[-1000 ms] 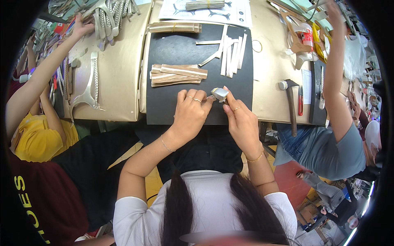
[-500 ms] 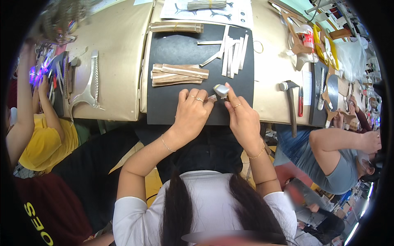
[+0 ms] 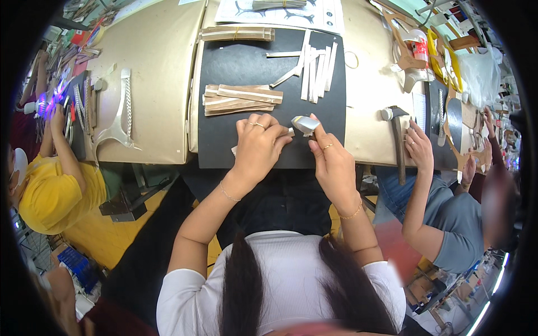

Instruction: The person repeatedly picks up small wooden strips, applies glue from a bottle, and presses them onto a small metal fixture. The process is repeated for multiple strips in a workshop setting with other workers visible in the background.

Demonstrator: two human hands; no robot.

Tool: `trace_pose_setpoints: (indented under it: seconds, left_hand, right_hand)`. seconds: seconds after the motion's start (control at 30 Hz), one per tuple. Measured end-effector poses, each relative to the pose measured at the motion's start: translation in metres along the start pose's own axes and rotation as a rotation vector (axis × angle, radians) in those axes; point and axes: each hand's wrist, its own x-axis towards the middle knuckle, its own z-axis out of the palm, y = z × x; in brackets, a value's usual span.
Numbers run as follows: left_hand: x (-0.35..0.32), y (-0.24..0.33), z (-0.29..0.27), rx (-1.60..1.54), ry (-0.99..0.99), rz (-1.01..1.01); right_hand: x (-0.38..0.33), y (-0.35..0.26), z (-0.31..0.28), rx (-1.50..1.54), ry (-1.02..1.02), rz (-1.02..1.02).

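My left hand [image 3: 259, 144] is closed, with its fingers pressed down on a strip at the near part of a black mat [image 3: 235, 67]. Most of that strip is covered; its pale end [image 3: 291, 132] shows past my thumb and another bit pokes out by the wrist side. In my right hand [image 3: 332, 159] is a small silver-grey hand tool with a rounded body [image 3: 305, 124], pinched between thumb and fingers just right of the strip's end. Its exact kind cannot be made out. Beyond my left hand lies a pile of brown strips with white bands [image 3: 244, 99].
Loose white strips [image 3: 314, 70] and a banded bundle of brown strips [image 3: 238, 34] lie farther back on the mat. A hammer [image 3: 398, 140] rests at right, close to a co-worker's hand [image 3: 418, 147]. At left sits a pale forked piece [image 3: 119, 126]; another co-worker wears yellow [image 3: 53, 190].
My left hand has shifted slightly left and the tool has tilted a little in my right hand. The co-worker at right has reached toward the hammer; a passer-by at lower left has moved off.
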Motion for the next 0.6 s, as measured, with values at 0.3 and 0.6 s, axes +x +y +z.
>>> trace_pose_setpoints:
  seconds: [0.3,0.6]
  left_hand:
    - [0.004,0.01,-0.001,-0.028,-0.045,-0.18]
    - [0.009,0.018,-0.001,-0.008,-0.08,-0.298]
  right_hand:
    - [-0.016,-0.001,-0.002,0.037,-0.026,0.029]
    - [-0.012,0.0,0.003,-0.012,-0.057,0.039]
